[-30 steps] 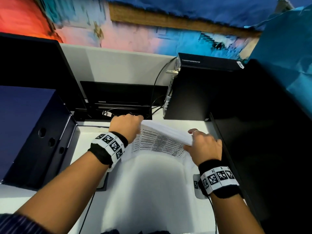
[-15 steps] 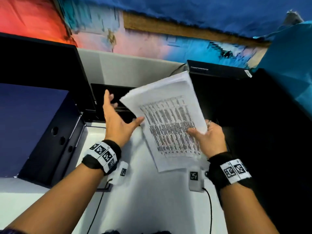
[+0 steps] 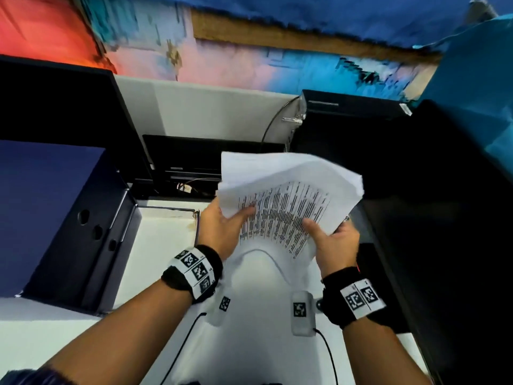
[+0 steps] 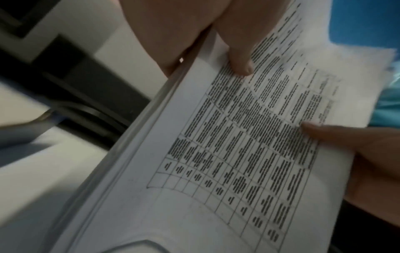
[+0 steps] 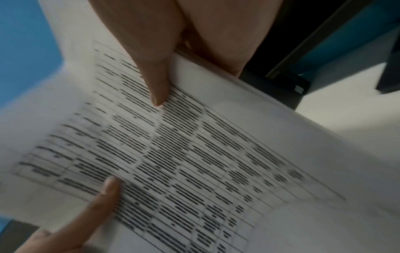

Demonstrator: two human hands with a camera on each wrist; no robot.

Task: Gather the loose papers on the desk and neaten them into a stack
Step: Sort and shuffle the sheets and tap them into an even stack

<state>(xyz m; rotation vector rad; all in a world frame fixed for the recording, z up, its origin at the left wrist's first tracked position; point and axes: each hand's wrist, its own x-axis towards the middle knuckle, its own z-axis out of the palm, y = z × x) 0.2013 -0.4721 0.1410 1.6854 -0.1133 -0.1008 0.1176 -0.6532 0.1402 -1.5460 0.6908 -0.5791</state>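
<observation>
A bundle of white papers (image 3: pixel 288 198) with a printed table on the top sheet is held up above the white desk (image 3: pixel 155 245), its sheets fanned unevenly at the top. My left hand (image 3: pixel 224 226) grips its left edge, thumb on the printed face, fingers behind. My right hand (image 3: pixel 330 240) grips the right edge the same way. In the left wrist view the papers (image 4: pixel 249 154) show a thick edge under my left thumb (image 4: pixel 238 56), and the right thumb reaches in from the right. In the right wrist view the papers (image 5: pixel 194 162) lie under my right thumb (image 5: pixel 155 82).
A dark blue box (image 3: pixel 55 218) stands at the left of the desk. A black monitor (image 3: pixel 55 112) and a low black tray (image 3: pixel 194 159) sit behind it, a black computer case (image 3: pixel 347 129) at back right, a dark panel (image 3: pixel 444 245) along the right.
A second ago both hands gathered the papers flat on the desk. The right hand then raised them alone while the left hand was open. Now the left hand grips them too, lower.
</observation>
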